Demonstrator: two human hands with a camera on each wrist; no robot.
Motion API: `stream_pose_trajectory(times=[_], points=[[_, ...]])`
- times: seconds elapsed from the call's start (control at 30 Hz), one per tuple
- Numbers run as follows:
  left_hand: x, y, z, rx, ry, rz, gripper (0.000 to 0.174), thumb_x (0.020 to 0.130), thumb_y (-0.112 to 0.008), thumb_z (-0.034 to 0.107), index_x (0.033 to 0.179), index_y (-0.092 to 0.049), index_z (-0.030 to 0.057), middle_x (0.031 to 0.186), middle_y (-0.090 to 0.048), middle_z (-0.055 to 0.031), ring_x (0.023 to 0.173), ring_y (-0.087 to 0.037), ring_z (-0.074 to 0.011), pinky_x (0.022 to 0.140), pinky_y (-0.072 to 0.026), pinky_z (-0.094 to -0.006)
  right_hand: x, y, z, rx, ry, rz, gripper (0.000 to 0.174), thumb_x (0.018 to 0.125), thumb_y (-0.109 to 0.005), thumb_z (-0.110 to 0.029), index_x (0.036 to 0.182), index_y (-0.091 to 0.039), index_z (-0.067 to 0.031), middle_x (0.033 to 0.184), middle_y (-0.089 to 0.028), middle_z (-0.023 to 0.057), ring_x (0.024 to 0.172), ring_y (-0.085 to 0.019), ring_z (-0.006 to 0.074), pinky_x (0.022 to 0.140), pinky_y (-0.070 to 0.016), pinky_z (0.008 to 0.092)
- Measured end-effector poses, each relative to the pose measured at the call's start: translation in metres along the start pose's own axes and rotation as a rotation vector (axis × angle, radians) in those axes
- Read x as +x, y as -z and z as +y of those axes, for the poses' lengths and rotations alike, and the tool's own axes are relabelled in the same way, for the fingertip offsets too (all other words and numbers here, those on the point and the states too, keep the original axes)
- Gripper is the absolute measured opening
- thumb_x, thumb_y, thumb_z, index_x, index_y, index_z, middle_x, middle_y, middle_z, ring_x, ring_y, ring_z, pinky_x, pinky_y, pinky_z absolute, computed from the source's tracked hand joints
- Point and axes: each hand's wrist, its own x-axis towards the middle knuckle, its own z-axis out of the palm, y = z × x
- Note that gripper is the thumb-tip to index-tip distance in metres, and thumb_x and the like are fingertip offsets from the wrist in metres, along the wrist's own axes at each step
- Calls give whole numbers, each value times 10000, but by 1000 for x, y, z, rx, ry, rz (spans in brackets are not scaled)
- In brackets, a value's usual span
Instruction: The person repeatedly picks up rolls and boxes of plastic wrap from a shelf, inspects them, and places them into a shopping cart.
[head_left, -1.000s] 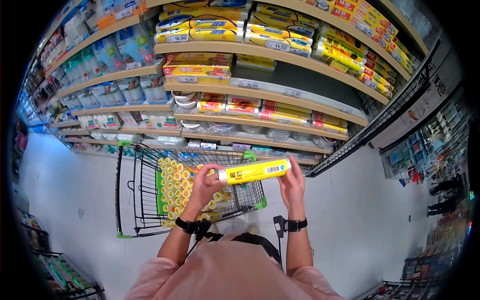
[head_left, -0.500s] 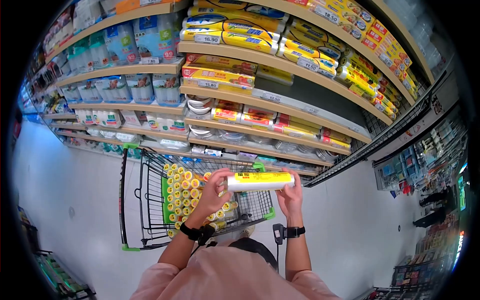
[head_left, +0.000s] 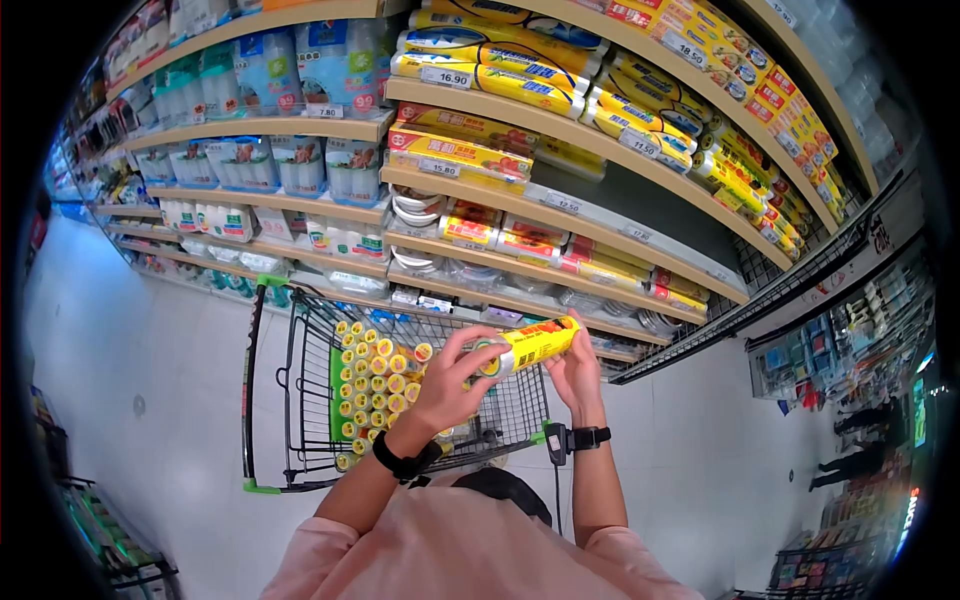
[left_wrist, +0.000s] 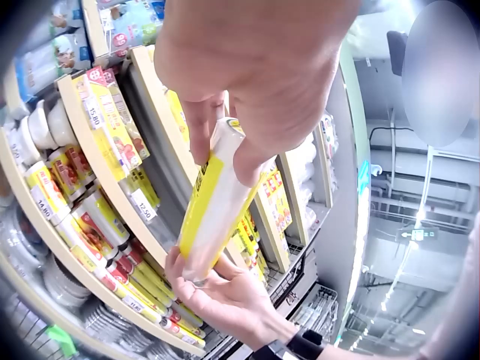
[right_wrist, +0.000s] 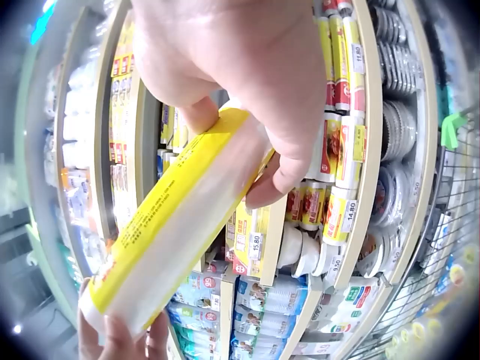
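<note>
A: Where is the yellow roll (head_left: pixel 538 346) now?

B: In the head view it is in the air, tilted, over the side of the cart (head_left: pixel 518 408) away from the cart handle (head_left: pixel 252 390). Both hands are on it.

A: How are the fingers of the left hand (head_left: pixel 450 380)?

B: They are partly closed, around the end nearer to the cart handle. The left wrist view shows this better: the fingers and the thumb take the end from two sides.

A: And the right hand (head_left: pixel 580 375)?

B: In the head view the roll hides a part of it. The right wrist view shows its fingers bent on two sides of the other end, so they are open only as wide as the roll. In the left wrist view this hand is cupped at that end.

A: What does the roll show?

B: The head view shows red print on the yellow. Both wrist views show also a long whitish side.

A: What else is different?

B: Only the left wrist view has the ceiling sign (left_wrist: pixel 417 235), above the cart. The many small rolls (head_left: pixel 378 384) inside the cart are clear in the head view, but blurred at the right wrist view's edge. Beyond the cart stand the shelves (head_left: pixel 660 190).
</note>
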Motion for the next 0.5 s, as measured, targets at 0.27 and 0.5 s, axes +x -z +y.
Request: stream_pose_trajectory(times=[0.27, 0.5], points=[[18, 0, 24, -13, -2, 5, 582, 715, -796, 83, 1252, -574, 57, 1232, -593, -116, 1101, -602, -320, 912, -507, -390, 11, 24, 37, 170, -128, 13, 409, 1042, -396, -336, 1372, -418, -96, 1356, -509, 131, 1209, -536, 304, 993, -459, 486], [15, 5, 19, -112, 44, 33, 597, 742, -755, 11, 1291, -522, 42, 1327, -518, -156, 1206, -544, -310, 984, -475, -386, 2, 24, 29, 178, -224, 0, 453, 1027, -405, -383, 1301, -485, -31, 1276, -569, 140, 1080, -589, 279, 905, -486, 396]])
